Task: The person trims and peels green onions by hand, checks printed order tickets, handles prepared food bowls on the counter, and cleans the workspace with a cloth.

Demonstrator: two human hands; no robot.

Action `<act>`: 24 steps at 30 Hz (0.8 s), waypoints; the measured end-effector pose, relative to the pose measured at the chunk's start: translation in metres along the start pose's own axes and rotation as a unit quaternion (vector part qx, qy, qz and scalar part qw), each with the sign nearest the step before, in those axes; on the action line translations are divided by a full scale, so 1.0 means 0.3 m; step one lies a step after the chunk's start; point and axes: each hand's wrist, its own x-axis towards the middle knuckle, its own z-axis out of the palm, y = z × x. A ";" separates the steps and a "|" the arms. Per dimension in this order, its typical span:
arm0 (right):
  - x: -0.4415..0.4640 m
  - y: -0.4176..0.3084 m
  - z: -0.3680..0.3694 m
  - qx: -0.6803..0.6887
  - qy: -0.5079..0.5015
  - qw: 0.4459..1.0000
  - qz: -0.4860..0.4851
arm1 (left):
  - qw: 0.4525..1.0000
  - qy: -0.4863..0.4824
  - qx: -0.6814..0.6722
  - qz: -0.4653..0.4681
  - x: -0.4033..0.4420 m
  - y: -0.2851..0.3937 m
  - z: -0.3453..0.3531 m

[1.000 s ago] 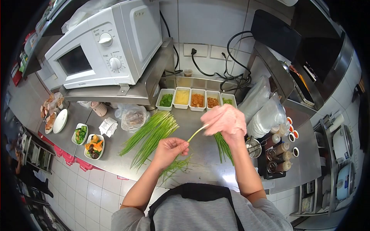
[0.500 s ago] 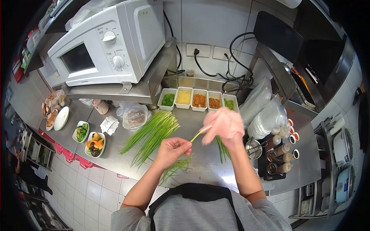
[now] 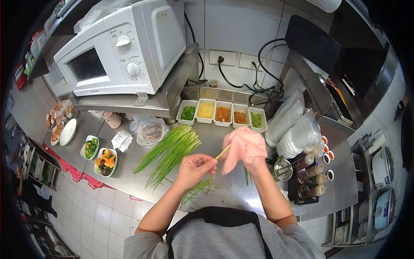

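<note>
Green stalk (image 3: 223, 152) is held above the middle of the steel counter (image 3: 235, 192): I pinch one end between thumb and forefinger of my left hand (image 3: 197, 169), and the other end meets the pink cloth (image 3: 244, 146) grasped in my right hand (image 3: 256, 165), whose fingers are mostly hidden by the fabric. Just beyond my left hand lies a bundle of green stalks (image 3: 170, 149), with loose trimmings (image 3: 200, 185) nearer the counter's front edge. Five white trays (image 3: 223, 124) stand in a row near the back edge; sauce bottles (image 3: 318, 178) stand toward the right edge.
</note>
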 end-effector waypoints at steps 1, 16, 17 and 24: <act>0.015 -0.023 -0.003 -0.046 -0.010 0.997 -0.065 | 1.000 0.004 0.002 -0.002 -0.002 0.002 -0.004; 0.025 0.002 -0.070 0.040 -0.034 0.998 0.020 | 1.000 0.010 0.002 0.001 0.005 -0.017 -0.007; 0.035 -0.015 -0.084 0.028 -0.034 0.999 0.010 | 1.000 0.014 0.003 -0.003 0.000 -0.020 -0.014; -0.082 0.069 -0.015 0.079 -0.010 0.983 0.164 | 1.000 0.024 -0.017 0.006 0.019 -0.033 -0.017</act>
